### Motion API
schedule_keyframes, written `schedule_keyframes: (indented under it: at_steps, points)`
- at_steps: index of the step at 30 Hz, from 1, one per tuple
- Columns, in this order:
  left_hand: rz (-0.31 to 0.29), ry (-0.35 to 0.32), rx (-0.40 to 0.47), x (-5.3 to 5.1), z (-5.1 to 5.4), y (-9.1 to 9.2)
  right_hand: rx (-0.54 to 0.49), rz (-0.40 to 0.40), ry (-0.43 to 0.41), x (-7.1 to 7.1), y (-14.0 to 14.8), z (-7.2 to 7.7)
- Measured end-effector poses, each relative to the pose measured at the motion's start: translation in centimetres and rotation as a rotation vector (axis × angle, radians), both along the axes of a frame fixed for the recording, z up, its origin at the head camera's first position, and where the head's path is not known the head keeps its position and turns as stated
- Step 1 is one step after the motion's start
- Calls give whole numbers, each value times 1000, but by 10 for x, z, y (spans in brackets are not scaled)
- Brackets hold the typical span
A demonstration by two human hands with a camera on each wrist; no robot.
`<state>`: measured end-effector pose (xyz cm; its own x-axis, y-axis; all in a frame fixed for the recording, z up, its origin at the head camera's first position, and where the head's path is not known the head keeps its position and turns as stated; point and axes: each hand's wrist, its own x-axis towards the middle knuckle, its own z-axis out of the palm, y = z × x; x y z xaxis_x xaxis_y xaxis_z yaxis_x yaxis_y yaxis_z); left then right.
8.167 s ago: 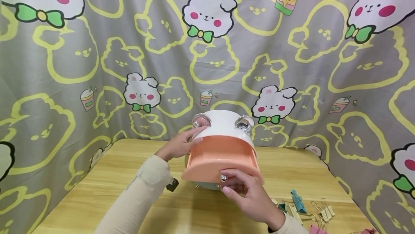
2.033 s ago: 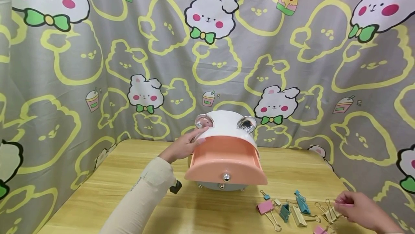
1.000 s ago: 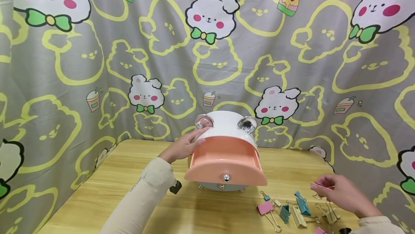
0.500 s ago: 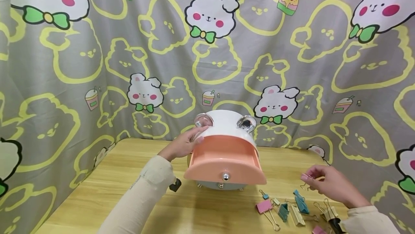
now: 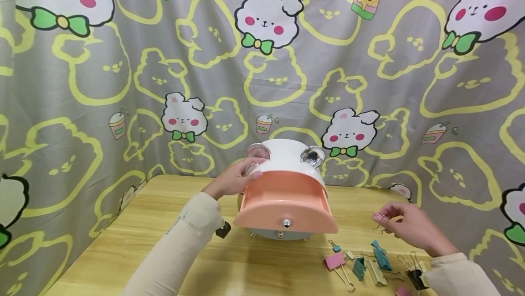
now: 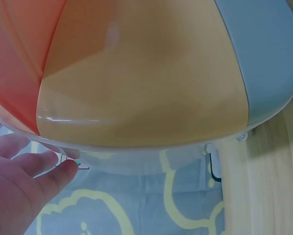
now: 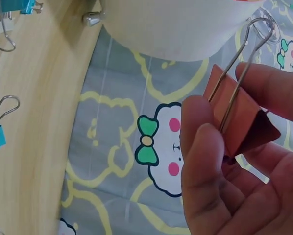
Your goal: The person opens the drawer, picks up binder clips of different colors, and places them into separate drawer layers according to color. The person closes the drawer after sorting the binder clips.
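Note:
A white drawer box (image 5: 287, 152) with silver ears stands mid-table, its orange drawer (image 5: 283, 216) pulled out and the part of its inside in view bare. The left hand (image 5: 235, 177) rests on the box's left side by the ear, fingers loosely bent; in the left wrist view that hand (image 6: 29, 181) lies at the box's edge. Right of the box, above the table, the right hand (image 5: 410, 225) pinches a pink binder clip (image 5: 381, 216). The right wrist view shows the reddish-pink clip (image 7: 239, 110) between thumb and fingers of the right hand (image 7: 244, 186), its wire handles pointing up.
Several binder clips lie at the table's front right, among them a pink one (image 5: 335, 261), a teal one (image 5: 381, 256) and a black one (image 5: 416, 278). A small black object (image 5: 223, 230) shows beside the left sleeve. A patterned curtain (image 5: 221, 81) surrounds the table (image 5: 176, 214).
The right hand has come from the far right toward the box, the pink clip in its fingers. A black clip now shows beside the right sleeve. The left hand has hardly moved.

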<state>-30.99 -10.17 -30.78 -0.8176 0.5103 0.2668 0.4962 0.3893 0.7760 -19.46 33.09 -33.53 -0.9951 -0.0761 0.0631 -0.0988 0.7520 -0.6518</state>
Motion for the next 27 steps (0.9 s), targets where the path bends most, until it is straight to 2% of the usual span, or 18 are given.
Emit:
schedule_keyframes:
  at_steps: [4, 10, 19, 27]
  points:
    - [24, 45, -23, 2, 3, 0, -19, 10, 12, -4, -6, 2]
    - [49, 152, -66, 4, 6, 2, -13, 27, 56, -8, -14, 6]
    - [44, 143, -92, 2, 5, 4, 3, 50, 98, -10, -28, 18]
    - [63, 113, -112, 2, 5, 5, -17, 65, 91, -12, -43, 31]
